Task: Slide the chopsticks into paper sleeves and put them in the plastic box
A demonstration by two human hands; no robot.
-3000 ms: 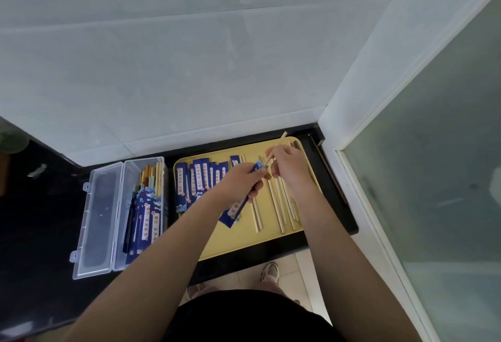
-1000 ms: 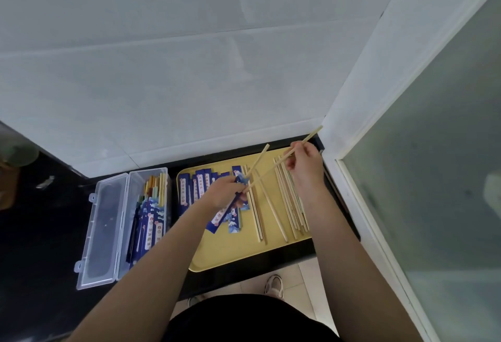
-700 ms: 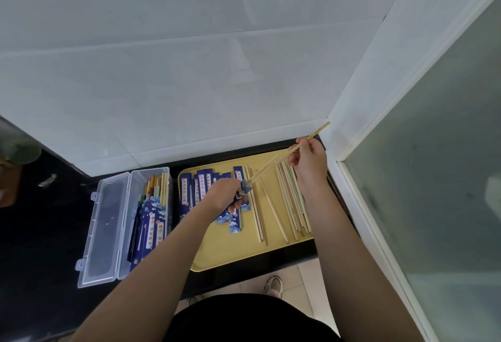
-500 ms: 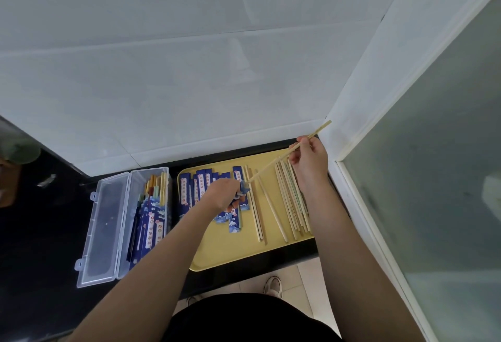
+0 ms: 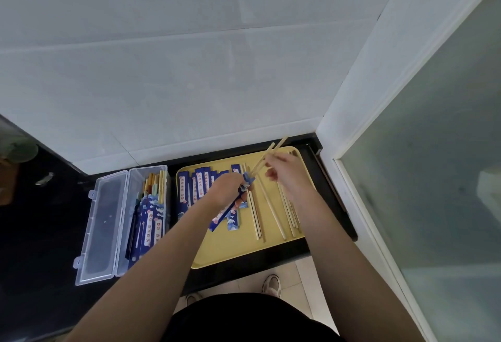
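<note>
Two hands over the yellow tray (image 5: 230,249): right hand (image 5: 287,170) pinches a chopstick pair (image 5: 267,157), tips at the blue paper sleeve (image 5: 230,210) gripped by the left hand (image 5: 226,188). Open plastic box (image 5: 130,217) stands left, holding sleeved chopsticks.

No legible text anywhere in frame. The blue paper sleeves (image 5: 200,188) at the upper left of the yellow tray (image 5: 233,249) each carry a pale vertical label strip with red characters, and the sleeved sets in the clear plastic box (image 5: 147,222) at centre left show the same strips, but all of it is too small and blurred to read. The sleeve held in the left hand (image 5: 227,192) shows only a pattern, no readable print.
</note>
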